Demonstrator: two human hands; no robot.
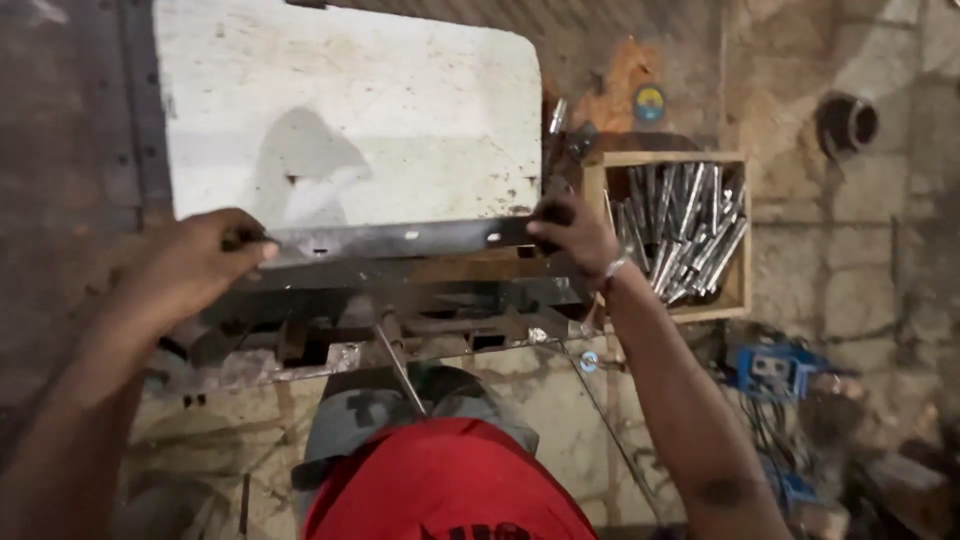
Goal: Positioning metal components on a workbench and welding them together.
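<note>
A wide white sheet (345, 110) is lying flat across the work surface, leaving open room above its bare middle, while its near edge is being taken up by a dark metal bar (400, 240) and the left hand (195, 265) and right hand (575, 235) gripping either end. Just right of the right hand, a wooden box (735, 235) packed with shiny metal rods (680, 235) is blocking that side. The machine frame (400, 320) is crowding the space beneath the bar.
</note>
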